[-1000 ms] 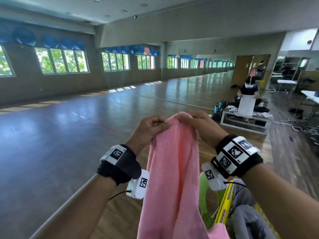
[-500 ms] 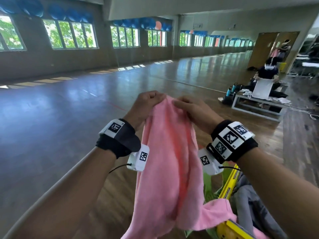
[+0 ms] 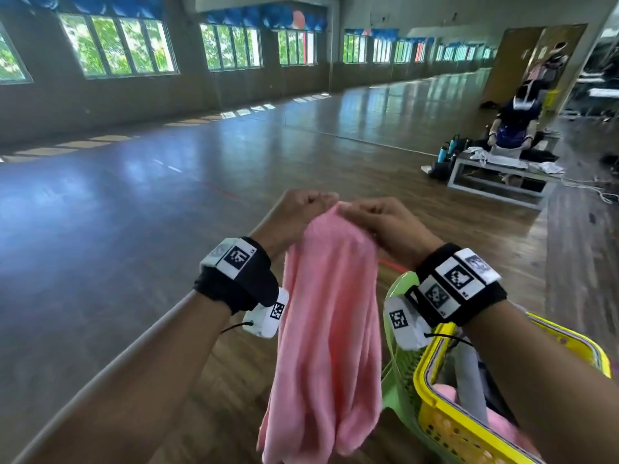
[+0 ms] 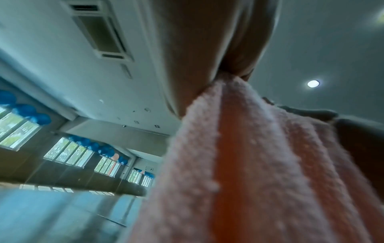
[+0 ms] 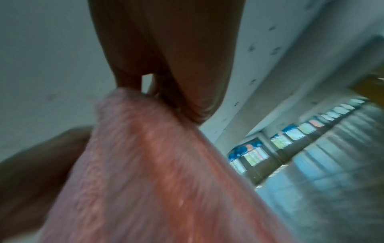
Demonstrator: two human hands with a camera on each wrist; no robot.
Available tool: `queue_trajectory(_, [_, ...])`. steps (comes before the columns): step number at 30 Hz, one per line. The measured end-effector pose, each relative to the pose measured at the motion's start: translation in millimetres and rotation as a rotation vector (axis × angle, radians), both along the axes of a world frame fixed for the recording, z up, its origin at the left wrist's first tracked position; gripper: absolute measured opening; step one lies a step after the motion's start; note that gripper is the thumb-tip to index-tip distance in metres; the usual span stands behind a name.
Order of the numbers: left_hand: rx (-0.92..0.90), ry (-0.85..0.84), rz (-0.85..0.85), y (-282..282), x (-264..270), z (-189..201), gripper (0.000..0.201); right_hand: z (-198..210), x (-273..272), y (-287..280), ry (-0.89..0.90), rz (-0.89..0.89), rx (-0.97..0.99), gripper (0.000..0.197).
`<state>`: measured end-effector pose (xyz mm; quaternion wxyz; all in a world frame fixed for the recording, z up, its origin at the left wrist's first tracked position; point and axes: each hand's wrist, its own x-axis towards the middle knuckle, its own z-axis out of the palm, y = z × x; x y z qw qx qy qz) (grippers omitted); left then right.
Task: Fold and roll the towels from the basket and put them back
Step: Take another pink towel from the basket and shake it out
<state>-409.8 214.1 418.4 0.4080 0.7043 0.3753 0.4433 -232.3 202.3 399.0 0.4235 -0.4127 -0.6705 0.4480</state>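
Note:
A pink towel hangs bunched in long folds in front of me, its lower end loose in the air. My left hand and right hand pinch its top edge close together, knuckles almost touching. In the left wrist view the fingers clamp the pink towel. In the right wrist view the fingers pinch the same towel. A yellow basket stands at the lower right, with a grey towel and pink cloth inside.
A green plastic piece sits against the basket's left side. A wooden table surface with a pale edge lies below my arms. Across the wooden floor, another person works at a low white table.
My hands have come lower and closer together on the towel's top edge. The view has tilted down, bringing more of the yellow basket into sight.

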Motion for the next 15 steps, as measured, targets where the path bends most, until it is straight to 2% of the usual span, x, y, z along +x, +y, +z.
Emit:
queue_trajectory(2, [-0.032, 0.08, -0.051, -1.5, 7.1, -10.1, 0.028, 3.8, 8.8, 2.1, 0.18, -0.114, 0.078, 0.034])
queue_trajectory(5, [-0.112, 0.024, -0.082, -5.8, 11.8, -20.1, 0.03, 5.0, 18.1, 4.2, 0.315, -0.26, 0.099, 0.029])
queue_trajectory(7, [-0.118, -0.059, -0.023, -1.2, 10.0, -23.5, 0.029, 0.3, 15.2, -0.9, 0.231, -0.215, 0.005, 0.029])
queue_trajectory(9, [-0.117, -0.117, 0.02, 3.7, 8.2, -23.3, 0.028, -10.7, 10.6, -7.4, 0.022, -0.082, -0.094, 0.047])
queue_trajectory(11, [-0.111, -0.066, -0.015, 0.9, 11.6, -25.3, 0.027, -18.4, 11.8, -8.1, -0.04, -0.009, -0.067, 0.058])
queue_trajectory(12, [-0.109, -0.019, -0.05, -2.6, 14.4, -28.3, 0.028, -16.9, 14.1, -7.1, 0.024, -0.048, -0.032, 0.052])
queue_trajectory(14, [-0.157, 0.043, -0.099, -13.0, 19.1, -35.4, 0.033, -9.7, 24.4, -2.0, 0.231, -0.208, 0.014, 0.027])
queue_trajectory(15, [-0.177, 0.043, -0.103, -15.6, 19.2, -39.9, 0.036, -7.3, 29.0, 0.4, 0.32, -0.281, 0.022, 0.025])
